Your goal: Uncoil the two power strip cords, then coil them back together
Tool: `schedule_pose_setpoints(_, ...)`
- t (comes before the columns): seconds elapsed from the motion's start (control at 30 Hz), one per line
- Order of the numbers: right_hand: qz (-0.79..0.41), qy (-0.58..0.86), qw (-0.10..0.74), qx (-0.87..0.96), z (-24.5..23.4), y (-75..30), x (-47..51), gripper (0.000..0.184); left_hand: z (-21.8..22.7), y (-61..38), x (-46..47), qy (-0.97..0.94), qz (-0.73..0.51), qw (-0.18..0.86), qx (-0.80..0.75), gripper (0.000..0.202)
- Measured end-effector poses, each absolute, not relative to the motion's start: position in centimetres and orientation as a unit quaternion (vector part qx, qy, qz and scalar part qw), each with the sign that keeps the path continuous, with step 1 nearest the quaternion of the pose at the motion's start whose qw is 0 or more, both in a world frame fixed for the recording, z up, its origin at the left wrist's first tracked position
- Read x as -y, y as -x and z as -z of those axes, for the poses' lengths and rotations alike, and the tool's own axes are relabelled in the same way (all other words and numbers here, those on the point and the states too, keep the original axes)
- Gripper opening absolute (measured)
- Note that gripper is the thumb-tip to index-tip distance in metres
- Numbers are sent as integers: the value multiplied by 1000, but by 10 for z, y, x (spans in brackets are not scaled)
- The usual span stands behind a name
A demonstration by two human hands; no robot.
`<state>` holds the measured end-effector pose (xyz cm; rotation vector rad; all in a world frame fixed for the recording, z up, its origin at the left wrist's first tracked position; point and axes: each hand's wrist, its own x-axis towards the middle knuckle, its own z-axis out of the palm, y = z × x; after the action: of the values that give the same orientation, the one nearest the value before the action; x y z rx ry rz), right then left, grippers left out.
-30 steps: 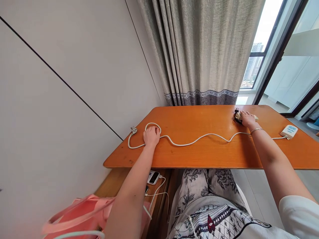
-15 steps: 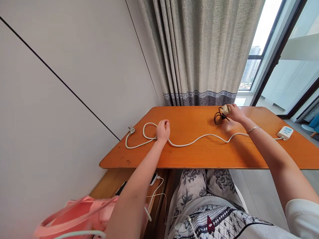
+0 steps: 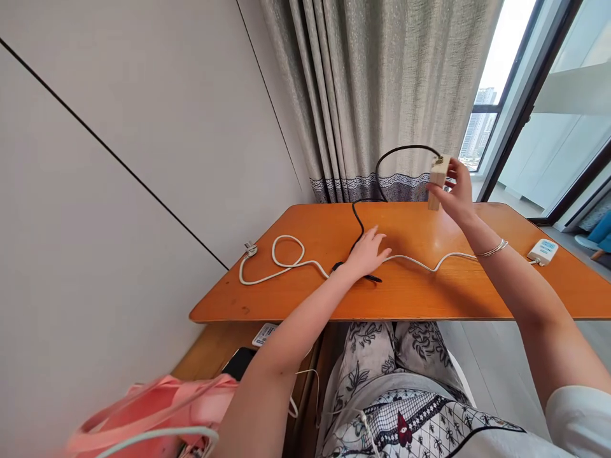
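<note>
My right hand [image 3: 456,191] is raised above the orange table [image 3: 410,292] and grips a small beige block-shaped adapter [image 3: 438,178]. A black cable [image 3: 382,172] arcs from the adapter down to the tabletop. My left hand [image 3: 367,253] lies on the table near its middle, fingers spread over the lower end of the black cable, where it crosses a white cord [image 3: 286,264]. The white cord loops at the left, ends in a plug [image 3: 251,249], and runs right to a white power strip [image 3: 543,252].
A grey curtain [image 3: 382,95] hangs behind the table, with a window and glass door at the right. A white wall is at the left. Below the table edge sit a phone [image 3: 237,362], a small white device [image 3: 265,334] and a pink bag [image 3: 157,407].
My right hand lifted the adapter from the far right of the table, and its black cable uncoiled. My left hand left the white cord's loop and slid right to the black cable's end.
</note>
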<state>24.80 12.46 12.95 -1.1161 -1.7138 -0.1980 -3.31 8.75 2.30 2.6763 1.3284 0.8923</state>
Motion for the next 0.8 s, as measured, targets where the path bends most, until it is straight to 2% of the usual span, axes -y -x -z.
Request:
schedule_pose_setpoints(0.1,132,553,488,662,-135,-292,-118,79,-26,66,-110,-836,-252,-2,-487,42)
schedule_pose_setpoints(0.23,180,685,397,583,-125,-354,-93,74,-43,122,-136,-830,-170,-54,-528,37)
schedule_pose_setpoints(0.4,200,789,171,555,-84,-423,-60,58,-60,186,-160,-815,-134,-72,-559,37)
schedule_pose_setpoints(0.5,189,816,62,543,-61,-453,-47,51,-61,215,-169,-794,-144,-26,-591,47)
schedule_pose_setpoints(0.63,155,821,19,550,-42,-471,-38,43,-52,229,-175,-771,-162,137,-600,68)
schedule_pose_setpoints(0.7,151,813,12,563,-35,-473,-38,43,-44,224,-177,-760,-162,125,-617,70)
schedule_pose_setpoints(0.8,148,795,6,588,-28,-471,-43,41,-33,214,-179,-755,-111,48,-644,56)
